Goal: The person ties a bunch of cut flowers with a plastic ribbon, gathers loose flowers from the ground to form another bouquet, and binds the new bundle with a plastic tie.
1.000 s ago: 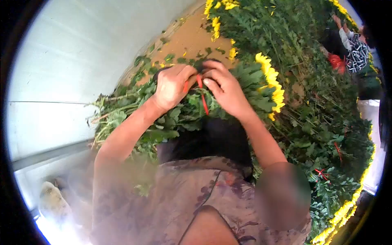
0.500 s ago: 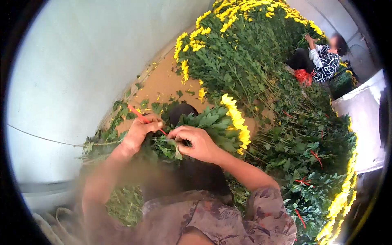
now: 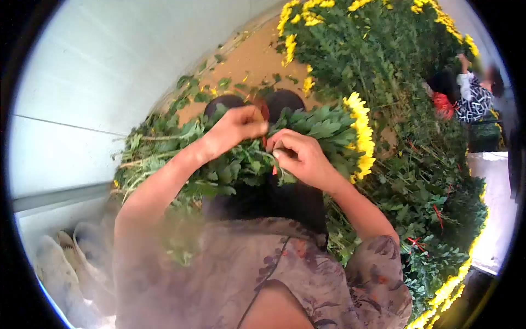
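Across my lap lies a bunch of yellow chrysanthemums (image 3: 323,123), its heads to the right and its bare stems to the left. My left hand (image 3: 241,127) is closed above the stems, pinching a red tie string (image 3: 265,113) that looks blurred beside the fingers. Just right of it, my right hand (image 3: 302,157) is closed with thumb and forefinger together against the bunch. A short red end shows below those fingertips, so they appear to pinch the same string. Where the string passes around the stems is hidden by leaves and hands.
A large heap of yellow chrysanthemums (image 3: 378,66) rises at the upper right. Bunches with red ties (image 3: 416,243) lie along the right. Another person (image 3: 474,98) sits beyond. A pale wall (image 3: 82,98) borders the left, and white sacks (image 3: 60,268) stand at lower left.
The view has shifted, so the heap and the other person sit farther right. My left hand has come closer to my right hand, and the string's long loose end no longer points left.
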`<move>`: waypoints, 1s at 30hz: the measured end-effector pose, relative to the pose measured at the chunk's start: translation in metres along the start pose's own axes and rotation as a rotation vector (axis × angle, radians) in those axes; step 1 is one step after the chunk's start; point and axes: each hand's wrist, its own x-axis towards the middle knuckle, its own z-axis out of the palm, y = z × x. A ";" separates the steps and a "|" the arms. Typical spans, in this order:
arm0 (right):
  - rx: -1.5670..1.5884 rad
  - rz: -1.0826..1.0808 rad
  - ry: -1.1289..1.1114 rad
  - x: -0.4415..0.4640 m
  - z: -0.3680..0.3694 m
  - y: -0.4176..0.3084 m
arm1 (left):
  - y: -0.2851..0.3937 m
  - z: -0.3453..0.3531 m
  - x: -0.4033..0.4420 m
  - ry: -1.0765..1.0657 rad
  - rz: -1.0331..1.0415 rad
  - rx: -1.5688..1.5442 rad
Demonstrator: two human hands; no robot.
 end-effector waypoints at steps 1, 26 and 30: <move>-0.029 -0.016 0.019 0.002 -0.004 0.002 | -0.002 -0.004 -0.002 -0.107 0.000 -0.003; -0.090 -0.173 -0.014 0.016 -0.019 0.016 | -0.001 0.000 -0.001 -0.029 -0.121 -0.233; 0.480 0.156 -0.095 0.016 -0.026 0.014 | -0.005 -0.011 0.002 -0.172 -0.107 -0.128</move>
